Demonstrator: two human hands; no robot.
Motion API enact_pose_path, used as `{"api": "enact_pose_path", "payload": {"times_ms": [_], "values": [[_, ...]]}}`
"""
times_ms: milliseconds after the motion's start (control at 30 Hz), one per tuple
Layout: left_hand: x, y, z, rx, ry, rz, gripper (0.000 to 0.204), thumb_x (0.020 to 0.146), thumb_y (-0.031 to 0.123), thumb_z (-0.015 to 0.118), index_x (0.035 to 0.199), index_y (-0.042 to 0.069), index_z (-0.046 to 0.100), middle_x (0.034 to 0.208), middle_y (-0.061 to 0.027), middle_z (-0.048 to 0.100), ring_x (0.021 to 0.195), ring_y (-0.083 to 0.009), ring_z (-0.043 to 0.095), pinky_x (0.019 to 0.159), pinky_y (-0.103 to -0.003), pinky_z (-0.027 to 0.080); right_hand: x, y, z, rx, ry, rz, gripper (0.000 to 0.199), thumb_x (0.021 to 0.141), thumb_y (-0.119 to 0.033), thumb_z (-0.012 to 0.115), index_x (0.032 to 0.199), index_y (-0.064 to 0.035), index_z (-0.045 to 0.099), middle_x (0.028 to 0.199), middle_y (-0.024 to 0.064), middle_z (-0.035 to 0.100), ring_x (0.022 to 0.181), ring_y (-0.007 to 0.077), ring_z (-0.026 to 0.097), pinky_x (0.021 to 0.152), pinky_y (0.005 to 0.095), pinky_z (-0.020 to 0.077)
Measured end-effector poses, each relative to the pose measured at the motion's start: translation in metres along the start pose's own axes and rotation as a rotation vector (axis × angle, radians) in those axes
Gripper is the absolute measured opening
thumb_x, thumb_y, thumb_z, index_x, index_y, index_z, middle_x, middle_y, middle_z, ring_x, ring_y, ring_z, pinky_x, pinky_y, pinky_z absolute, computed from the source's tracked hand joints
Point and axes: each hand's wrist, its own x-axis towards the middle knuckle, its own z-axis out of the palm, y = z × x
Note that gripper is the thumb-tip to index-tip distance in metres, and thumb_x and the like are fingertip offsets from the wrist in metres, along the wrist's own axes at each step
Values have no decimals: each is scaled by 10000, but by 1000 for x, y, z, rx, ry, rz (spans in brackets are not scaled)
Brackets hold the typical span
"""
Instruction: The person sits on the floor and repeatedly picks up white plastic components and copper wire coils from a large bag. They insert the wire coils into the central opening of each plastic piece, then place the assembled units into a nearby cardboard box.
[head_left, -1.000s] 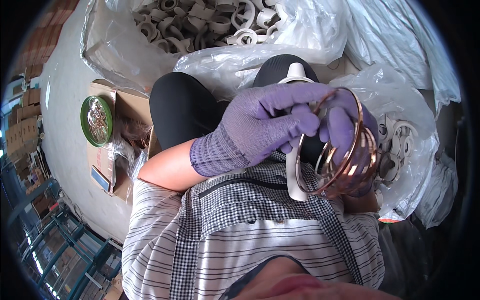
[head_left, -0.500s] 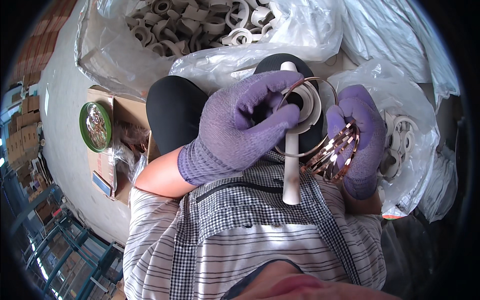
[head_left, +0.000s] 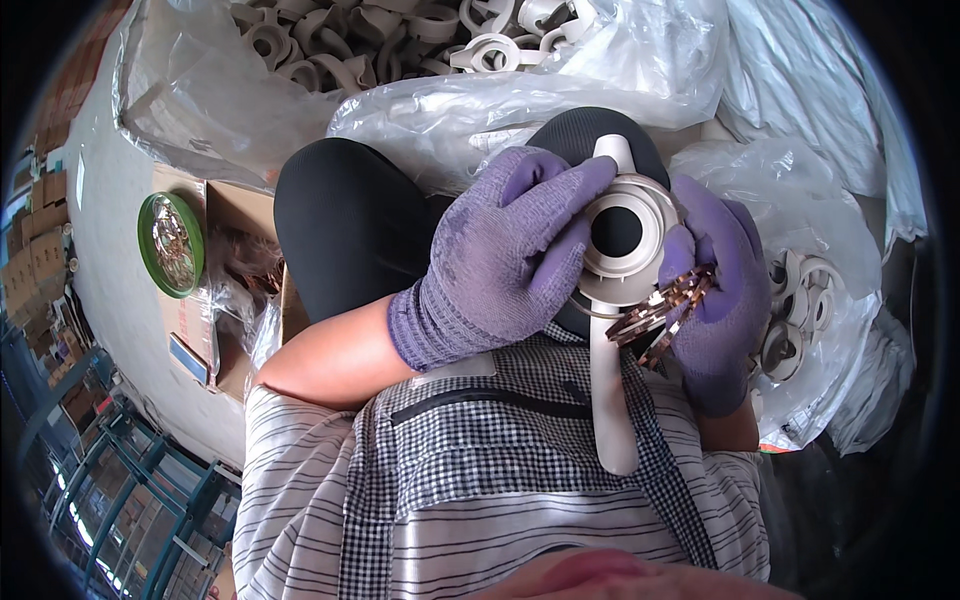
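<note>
A white plastic collar (head_left: 648, 244) with a long handle and a short upper arm is in front of my lap. My gloved left hand (head_left: 505, 250) is at its left side, index finger on the upper rim and thumb lower down. A thin metal ring (head_left: 597, 312) lies around the collar, partly hidden by my fingers. My gloved right hand (head_left: 718, 290) is closed at the collar's right side, with a bunch of copper-coloured metal rings (head_left: 660, 312) hanging from its fingers. Where the right fingertips meet the collar is partly hidden.
Ahead, a large clear plastic bag (head_left: 420, 130) holds many white plastic parts (head_left: 495, 55). Another bag (head_left: 845, 365) with similar parts stands at the right. At the left, a green round dish (head_left: 147, 247) of shiny rings sits on an open cardboard box (head_left: 240, 210).
The loose ring between my left fingers has moved down onto the collar. The collar now faces up more, its handle reaching further toward me. The bunch stays in my right hand.
</note>
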Motion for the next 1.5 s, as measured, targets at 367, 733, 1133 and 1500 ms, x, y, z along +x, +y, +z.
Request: {"api": "enact_pose_path", "payload": {"times_ms": [367, 733, 1133, 1500], "values": [[-1, -2, -1, 23, -12, -5, 412, 861, 36, 710, 1273, 51, 704, 971, -152, 652, 826, -270, 687, 713, -337, 570, 5, -21, -14, 16, -138, 273, 379, 850, -19, 767, 1223, 5, 704, 1035, 135, 669, 875, 222, 682, 760, 344, 558], [3, -8, -1, -57, -26, 63, 400, 868, 32, 689, 1268, 34, 698, 960, -144, 635, 853, -283, 667, 735, -354, 552, 12, 1, -13, 97, -145, -54, 381, 876, -79, 665, 1230, 58, 688, 1017, 160, 680, 869, 253, 671, 774, 348, 537], [5, -13, -5, -93, -100, 95, 423, 894, 68, 679, 1311, -3, 670, 1047, -168, 612, 880, -269, 633, 779, -347, 543, -5, 35, -9, 171, -173, -20, 303, 974, -65, 611, 1250, 38, 679, 1146, 170, 675, 1022, 260, 658, 881, 359, 531], [1, -6, 11, 106, 5, 158, 516, 818, 84, 770, 1315, -6, 665, 1045, -158, 632, 833, -243, 622, 718, -324, 543, -1, 5, -12, 136, -137, 114, 471, 845, -72, 756, 1290, 41, 649, 1057, 142, 663, 834, 192, 648, 739, 311, 534]]}}
